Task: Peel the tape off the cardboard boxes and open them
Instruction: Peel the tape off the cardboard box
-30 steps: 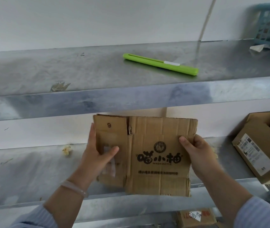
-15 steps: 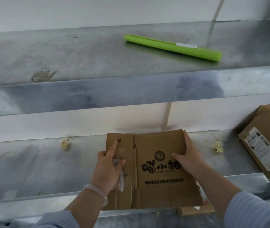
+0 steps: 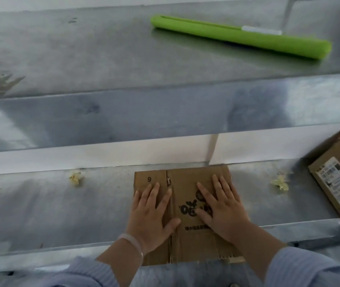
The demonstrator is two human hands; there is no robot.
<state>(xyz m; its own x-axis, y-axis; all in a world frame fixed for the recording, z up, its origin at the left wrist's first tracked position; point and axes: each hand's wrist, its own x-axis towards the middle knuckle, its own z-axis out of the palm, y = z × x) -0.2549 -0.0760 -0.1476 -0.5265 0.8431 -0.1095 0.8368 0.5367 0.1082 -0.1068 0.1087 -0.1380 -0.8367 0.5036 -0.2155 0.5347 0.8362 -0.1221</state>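
- Two spread, flat hands, left hand and right hand, press a flattened cardboard box on the lower steel shelf.
- Its long axis points away from the person.
- Brown, creased, black print facing up.

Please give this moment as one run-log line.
left hand pressing flat on flattened cardboard box | right hand pressing flat on same box | box lies on lower metal shelf | green cutter on upper shelf

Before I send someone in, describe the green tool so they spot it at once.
Start at the upper metal shelf. On its right half lies the green tool, a long slim bar lying flat. It alone is bright green, with a white strip on top.
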